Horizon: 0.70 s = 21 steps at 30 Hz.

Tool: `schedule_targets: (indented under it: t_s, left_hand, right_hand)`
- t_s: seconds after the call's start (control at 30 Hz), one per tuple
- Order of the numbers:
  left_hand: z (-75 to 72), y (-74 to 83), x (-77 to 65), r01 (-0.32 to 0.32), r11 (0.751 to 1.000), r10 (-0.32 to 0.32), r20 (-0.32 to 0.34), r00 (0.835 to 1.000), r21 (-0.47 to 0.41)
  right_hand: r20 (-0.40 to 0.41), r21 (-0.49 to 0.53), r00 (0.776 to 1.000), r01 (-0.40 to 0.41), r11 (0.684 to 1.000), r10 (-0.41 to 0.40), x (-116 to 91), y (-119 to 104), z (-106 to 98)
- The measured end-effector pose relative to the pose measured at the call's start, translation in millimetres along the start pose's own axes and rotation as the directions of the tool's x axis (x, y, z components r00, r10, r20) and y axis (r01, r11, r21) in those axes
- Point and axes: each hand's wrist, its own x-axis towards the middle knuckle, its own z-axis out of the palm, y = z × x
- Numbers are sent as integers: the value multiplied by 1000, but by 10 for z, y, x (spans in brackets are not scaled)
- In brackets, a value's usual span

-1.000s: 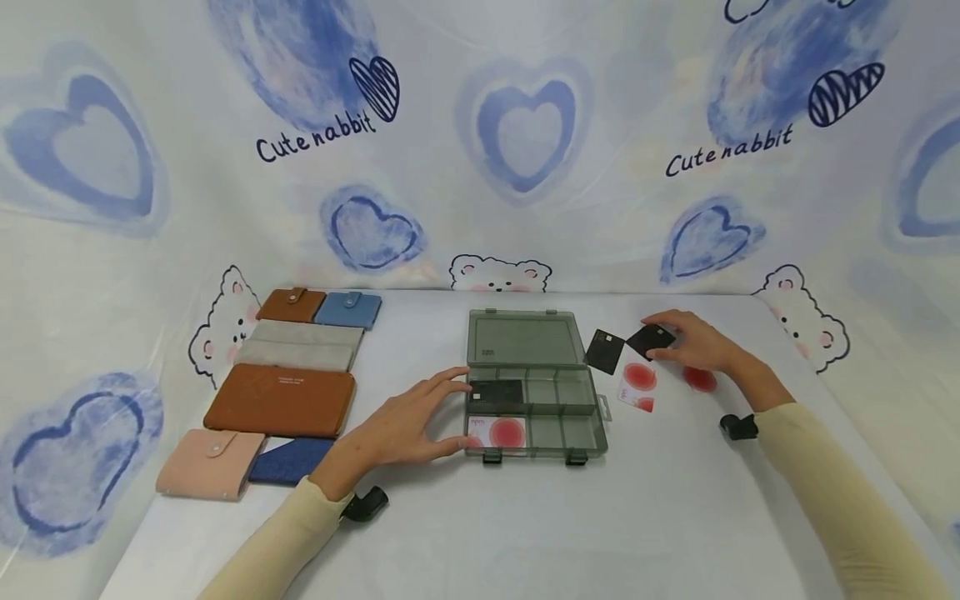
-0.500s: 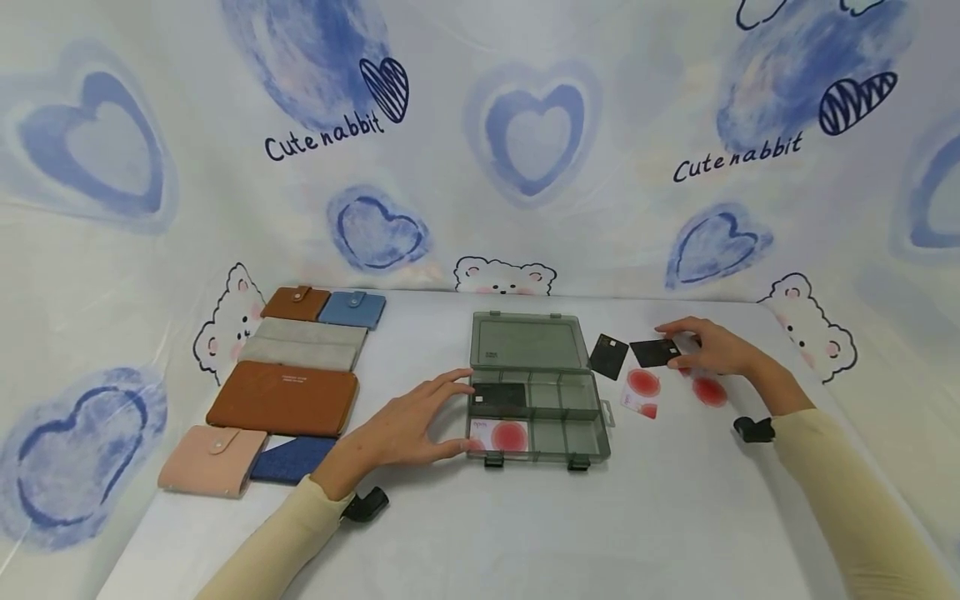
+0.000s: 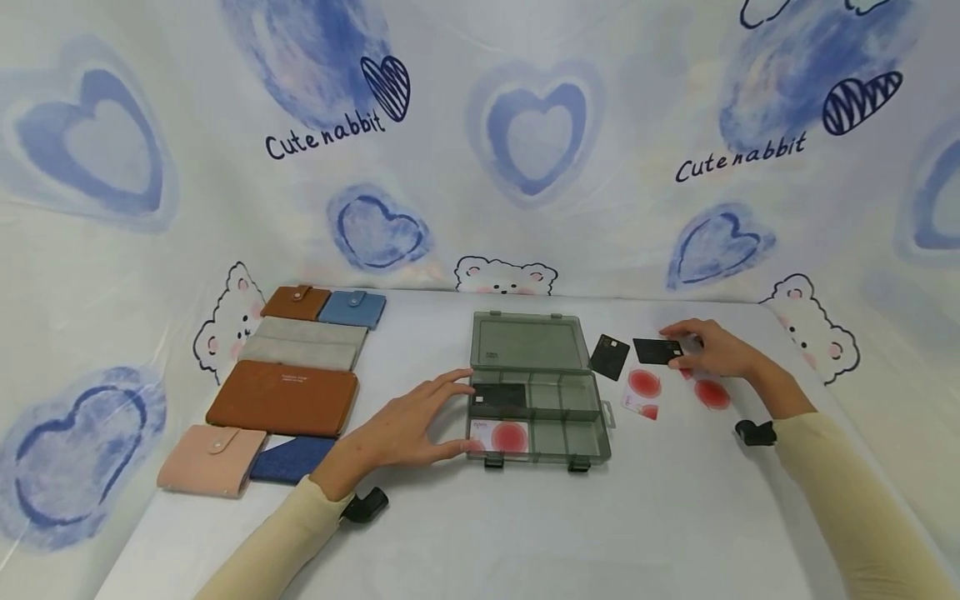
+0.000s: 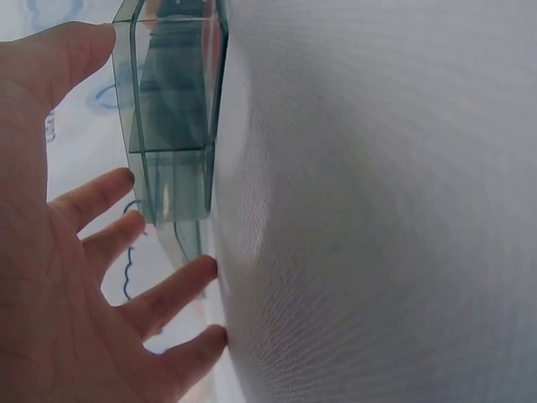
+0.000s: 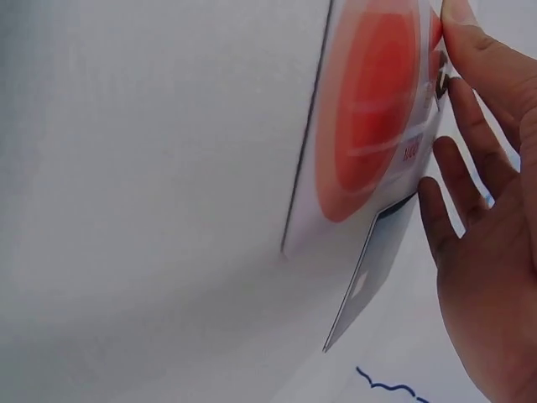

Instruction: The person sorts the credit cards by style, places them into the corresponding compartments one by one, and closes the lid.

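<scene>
My left hand (image 3: 405, 421) is spread along the left side of an opened green translucent compartment box (image 3: 577, 437). In the left wrist view its thumb touches the box corner (image 4: 172, 117), with the other fingers apart. Inside the box lie a black bank card (image 3: 502, 395) at the back and a white card with red circles (image 3: 498, 435) at the front. At the right, my right hand (image 3: 720, 348) holds another black bank card (image 3: 654, 351) near its right end. A grey shiny piece (image 3: 691, 342) is partly hidden under those fingers.
Beside the box lie a tilted black card (image 3: 610, 357) and a red-circled card (image 3: 642, 393). Another red-circled card (image 3: 711, 394) lies below the right hand. At left, several wallets are laid out, including a brown one (image 3: 285, 398) and a pink one (image 3: 212, 460).
The held black bank card has turned from slanted to nearly level, and my right hand has shifted slightly right with it. My left hand stays at the box.
</scene>
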Motion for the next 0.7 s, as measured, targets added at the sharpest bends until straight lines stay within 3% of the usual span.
schedule_targets:
  t_s: [0.23, 0.47, 0.7]
  left_hand:
    - [-6, 13, 16, -10, 1000, 10, 5, 1000, -6]
    - [-5, 1, 18, 6, 1000, -6, 4, 1000, -4]
    - [19, -18, 9, 6, 1000, -6, 7, 1000, -4]
  right_hand:
    - [8, -39, 999, -38, 999, 39, -26, -91, -21]
    - [-28, -64, 991, -130, 989, 128, -33, -160, -33]
    - [-149, -83, 981, -137, 987, 123, -104, -205, 45]
